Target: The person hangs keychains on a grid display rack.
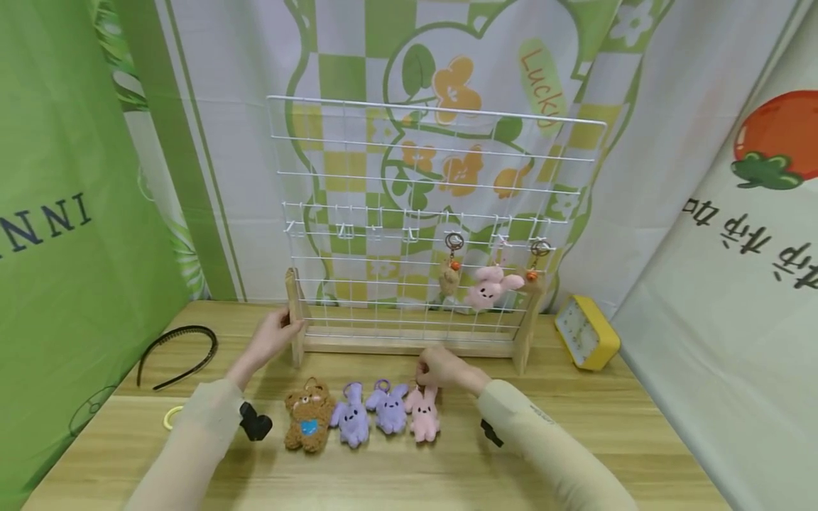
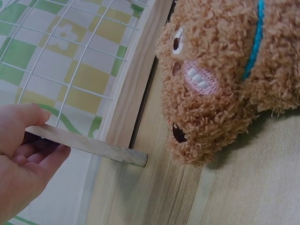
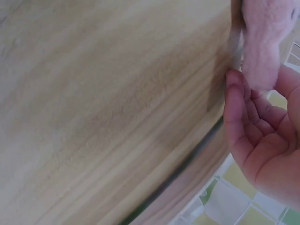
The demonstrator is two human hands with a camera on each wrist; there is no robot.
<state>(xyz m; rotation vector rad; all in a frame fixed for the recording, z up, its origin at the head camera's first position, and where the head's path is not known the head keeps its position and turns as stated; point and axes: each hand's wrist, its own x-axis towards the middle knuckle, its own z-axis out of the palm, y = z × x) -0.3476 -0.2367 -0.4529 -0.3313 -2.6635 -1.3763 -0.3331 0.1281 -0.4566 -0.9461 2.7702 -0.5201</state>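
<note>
My left hand (image 1: 273, 335) grips the wooden side foot (image 1: 295, 316) of a white wire grid rack (image 1: 409, 266); in the left wrist view thumb and fingers (image 2: 54, 157) lie on either side of the wood. With my right hand (image 1: 441, 367) I hold a pink plush bunny keychain (image 1: 424, 419) by its top as it lies on the table; the right wrist view shows fingers and thumb around its ear (image 3: 262, 65). Left of it lie two purple bunny keychains (image 1: 391, 409) and a brown plush bear keychain (image 1: 309, 419).
Hanging from rack hooks at the right are another pink bunny (image 1: 491, 289), a tan charm (image 1: 449, 278) and a ring with an orange bead (image 1: 532, 275). A yellow clock (image 1: 586, 333) stands right of the rack. On the left lie a black headband (image 1: 211, 341) and a yellow ring (image 1: 170, 417).
</note>
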